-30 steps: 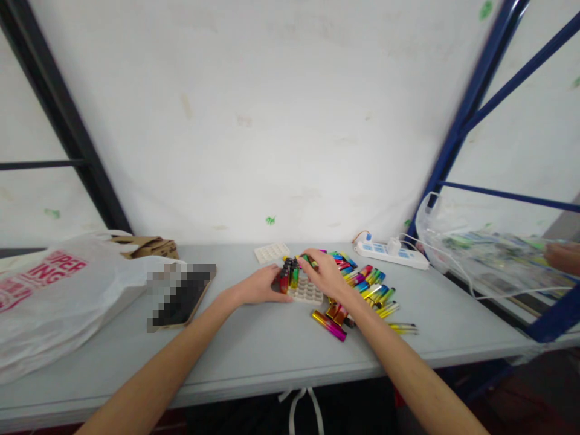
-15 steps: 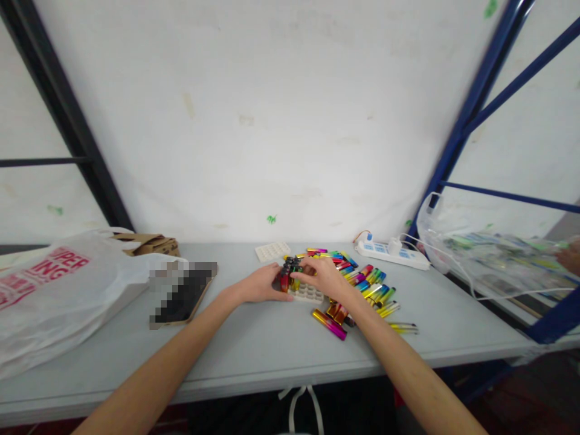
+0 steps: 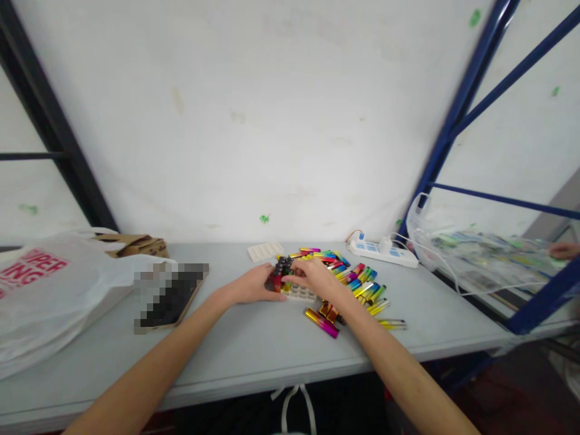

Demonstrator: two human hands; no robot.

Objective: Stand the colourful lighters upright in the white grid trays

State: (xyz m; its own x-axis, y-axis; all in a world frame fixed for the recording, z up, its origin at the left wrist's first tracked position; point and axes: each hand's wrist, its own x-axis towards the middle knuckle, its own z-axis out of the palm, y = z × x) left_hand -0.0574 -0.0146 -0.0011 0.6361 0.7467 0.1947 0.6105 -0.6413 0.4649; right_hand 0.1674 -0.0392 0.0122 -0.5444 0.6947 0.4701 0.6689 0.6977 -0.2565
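A white tray with rows of square holes (image 3: 302, 293) lies on the table, its left part filled with upright shiny tubes (image 3: 278, 282) with black tops, lighter-like in shape. My left hand (image 3: 254, 285) wraps the left side of the tray, thumb along the front, fingers partly hidden behind the tubes. Over the tray, my right hand (image 3: 312, 275) is closed with thumb and fingers together at a shiny tube, mostly covered by the fingers. To the right spreads a pile of loose tubes (image 3: 357, 281) in yellow, pink, blue and green. One gold-and-pink tube (image 3: 321, 323) lies nearest the front.
Behind stands a second white holed tray (image 3: 265, 251). A power strip (image 3: 385, 252) with cables lies at the back right. On the left are a dark phone (image 3: 174, 296), a white plastic bag (image 3: 67, 296) and brown cardboard (image 3: 136, 245). Beyond a blue post, another person's hand (image 3: 564, 251) shows.
The view has turned slightly right, so everything sits further left in the picture. Both hands stay at the tray, and the right fingers are curled a little more over the tubes.
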